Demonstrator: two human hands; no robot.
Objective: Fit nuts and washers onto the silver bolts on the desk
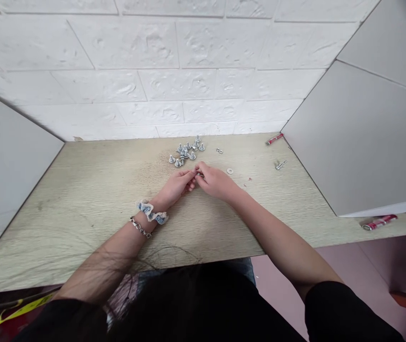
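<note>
My left hand (178, 186) and my right hand (214, 180) meet at the middle of the wooden table (92, 190). Their fingertips pinch a small metal piece (198, 175) between them, mostly covered by the fingers; it looks like part of a bolt. Just beyond the hands lies a cluster of silver bolts with washers (185, 153), several standing on their heads. Two small nuts (219, 150) rest to the right of the cluster. A flat washer (229, 171) lies close to my right hand, on its far right side.
A red cylinder (274, 139) lies at the back right corner, with loose screws (280, 165) nearer. Another red cylinder (379, 222) is by the front right edge. A white brick wall (160, 85) stands behind; grey panels flank both sides.
</note>
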